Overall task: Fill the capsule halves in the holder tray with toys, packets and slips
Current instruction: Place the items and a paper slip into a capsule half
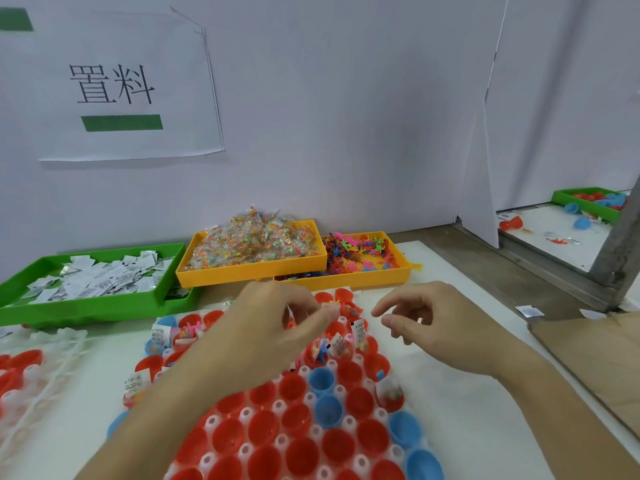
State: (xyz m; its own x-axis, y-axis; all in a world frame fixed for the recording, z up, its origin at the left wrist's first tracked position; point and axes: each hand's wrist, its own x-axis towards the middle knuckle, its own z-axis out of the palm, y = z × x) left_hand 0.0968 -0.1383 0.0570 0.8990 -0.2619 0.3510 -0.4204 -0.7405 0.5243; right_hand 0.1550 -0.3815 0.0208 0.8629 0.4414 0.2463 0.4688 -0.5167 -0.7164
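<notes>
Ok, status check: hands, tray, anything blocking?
Left hand pinching something small over far rows; right hand loosely curled, empty. Holder tray: far capsules filled, near ones empty. Nothing blocking.

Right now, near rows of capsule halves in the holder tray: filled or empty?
Empty. The near capsule halves show bare red and blue insides; only the far rows hold slips and toys.

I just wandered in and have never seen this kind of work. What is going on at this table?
A person is packing toy capsules. Both hands hover over the far rows of the holder tray: the left hand seems to pinch something small, the right hand holds nothing. The far capsule halves already hold toys and slips; the near red ones are empty. Bins behind supply slips, packets and toys.
</notes>
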